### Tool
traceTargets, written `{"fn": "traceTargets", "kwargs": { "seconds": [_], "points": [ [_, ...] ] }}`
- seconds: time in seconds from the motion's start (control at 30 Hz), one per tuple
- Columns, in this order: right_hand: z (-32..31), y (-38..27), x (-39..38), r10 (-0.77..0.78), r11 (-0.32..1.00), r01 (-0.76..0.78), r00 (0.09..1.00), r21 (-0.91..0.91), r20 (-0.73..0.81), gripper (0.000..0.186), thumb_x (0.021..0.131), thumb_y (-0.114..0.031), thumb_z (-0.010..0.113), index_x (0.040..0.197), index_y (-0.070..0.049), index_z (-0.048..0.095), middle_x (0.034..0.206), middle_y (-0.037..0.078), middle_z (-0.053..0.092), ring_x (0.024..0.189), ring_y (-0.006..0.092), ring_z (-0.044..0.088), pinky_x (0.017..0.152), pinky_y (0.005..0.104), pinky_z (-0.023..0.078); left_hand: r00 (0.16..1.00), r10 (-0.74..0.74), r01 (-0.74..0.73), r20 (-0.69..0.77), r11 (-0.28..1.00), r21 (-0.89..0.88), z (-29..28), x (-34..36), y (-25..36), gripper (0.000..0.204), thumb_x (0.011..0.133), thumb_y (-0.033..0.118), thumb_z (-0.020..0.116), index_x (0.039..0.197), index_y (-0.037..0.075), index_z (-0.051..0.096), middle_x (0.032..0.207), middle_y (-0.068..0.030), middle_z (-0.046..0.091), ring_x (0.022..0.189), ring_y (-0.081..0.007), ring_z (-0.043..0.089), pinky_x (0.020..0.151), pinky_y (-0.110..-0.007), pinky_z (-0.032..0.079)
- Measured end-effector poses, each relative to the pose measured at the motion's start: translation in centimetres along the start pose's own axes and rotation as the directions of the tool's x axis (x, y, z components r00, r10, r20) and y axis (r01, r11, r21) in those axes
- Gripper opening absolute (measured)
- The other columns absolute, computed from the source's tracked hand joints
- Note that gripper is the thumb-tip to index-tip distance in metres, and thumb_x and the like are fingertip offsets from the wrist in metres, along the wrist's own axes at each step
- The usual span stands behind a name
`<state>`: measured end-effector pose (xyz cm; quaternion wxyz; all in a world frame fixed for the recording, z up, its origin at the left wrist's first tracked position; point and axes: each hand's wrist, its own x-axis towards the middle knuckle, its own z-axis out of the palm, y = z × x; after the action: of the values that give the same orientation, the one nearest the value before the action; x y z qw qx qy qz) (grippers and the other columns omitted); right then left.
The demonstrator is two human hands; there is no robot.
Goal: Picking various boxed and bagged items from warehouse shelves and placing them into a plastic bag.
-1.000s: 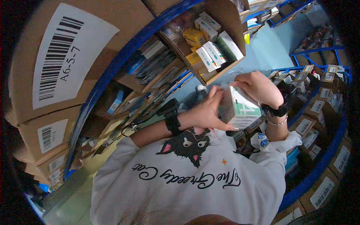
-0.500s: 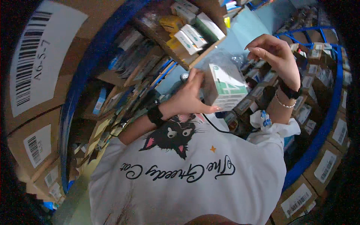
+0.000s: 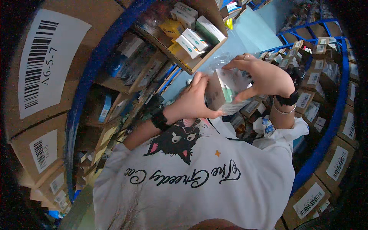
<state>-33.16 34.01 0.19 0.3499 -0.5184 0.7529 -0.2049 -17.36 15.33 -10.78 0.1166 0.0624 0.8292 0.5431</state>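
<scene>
A white and green carton [image 3: 216, 96] is held up in front of my chest, with clear plastic [image 3: 220, 63] around it. My left hand [image 3: 188, 97] grips its left side, thumb along the near lower edge. From the right, my right hand [image 3: 266, 78] curves over the carton's right side, fingers at the far top and thumb on the near side, closed on the plastic. That hand and the shiny film hide part of the carton's green face. Just beyond, an open cardboard bin [image 3: 174, 56] holds several small white, green and yellow boxes [image 3: 191, 42].
Blue-framed shelving rises close on my left, with large labelled cardboard boxes [image 3: 34, 147]. On the right, a curved blue rail [image 3: 326, 142] borders more shelves of labelled bins [image 3: 304, 99]. Pale blue floor [image 3: 257, 30] shows between them at the far side.
My right hand has come down and left from above the shelves onto the carton and its plastic. My left hand keeps its grip. The view has shifted slightly.
</scene>
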Motion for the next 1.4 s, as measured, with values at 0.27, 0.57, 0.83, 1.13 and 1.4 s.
{"fn": "traceTargets", "kwargs": {
  "seconds": [0.27,0.57,0.83,1.13,1.4],
  "points": [
    [1.7,1.6,1.3,-0.05,0.981,0.062,0.996,-0.183,0.067,0.094,0.054,-0.037,0.083,0.13,0.005,0.047,0.121,0.02,0.055,0.117,0.0343,0.048,0.1,0.0397,0.043,0.999,-0.007,0.012,-0.047,0.996,0.092,0.6,0.0,-0.5,0.091,0.059,0.043,0.085,0.12,-0.009,0.041,0.121,-0.0201,0.037,0.114,-0.0389,0.05,0.093,-0.044,0.046],
    [0.2,2.0,2.2,0.067,0.998,-0.066,0.993,-0.014,0.099,0.091,0.055,-0.039,0.084,0.127,0.006,0.051,0.117,0.021,0.059,0.114,0.0327,0.052,0.096,0.0361,0.046,0.998,0.009,-0.009,-0.055,1.0,0.013,0.4,0.5,-0.1,0.092,0.061,0.039,0.086,0.127,-0.007,0.041,0.123,-0.0196,0.037,0.122,-0.0346,0.041,0.102,-0.041,0.038],
    [0.7,3.0,1.0,0.123,0.984,-0.128,0.991,0.121,0.053,0.083,0.057,-0.036,0.084,0.123,0.004,0.053,0.118,0.019,0.059,0.113,0.0307,0.054,0.096,0.0349,0.046,0.998,-0.065,0.065,-0.003,0.998,0.009,0.3,0.8,0.3,0.091,0.06,0.037,0.087,0.127,-0.006,0.042,0.118,-0.0184,0.039,0.118,-0.0329,0.044,0.1,-0.04,0.04],
    [3.1,4.7,1.8,-0.012,0.999,0.01,0.998,0.03,0.067,0.09,0.055,-0.036,0.083,0.127,0.005,0.049,0.121,0.019,0.053,0.12,0.0326,0.045,0.101,0.0361,0.043,0.992,-0.124,0.124,0.029,0.992,0.022,1.2,1.3,-0.4,0.087,0.06,0.037,0.088,0.122,-0.005,0.045,0.115,-0.0179,0.04,0.113,-0.0327,0.048,0.098,-0.039,0.042],
    [1.8,5.2,0.8,0.019,0.986,-0.014,0.999,0.166,-0.032,0.089,0.055,-0.032,0.085,0.128,0.004,0.05,0.114,0.019,0.058,0.114,0.0303,0.054,0.1,0.036,0.044,0.998,-0.026,0.027,-0.058,0.999,0.025,0.6,1.4,0.5,0.078,0.06,0.035,0.088,0.116,-0.003,0.048,0.114,-0.0176,0.042,0.113,-0.0332,0.047,0.097,-0.039,0.042]
  ]
}}
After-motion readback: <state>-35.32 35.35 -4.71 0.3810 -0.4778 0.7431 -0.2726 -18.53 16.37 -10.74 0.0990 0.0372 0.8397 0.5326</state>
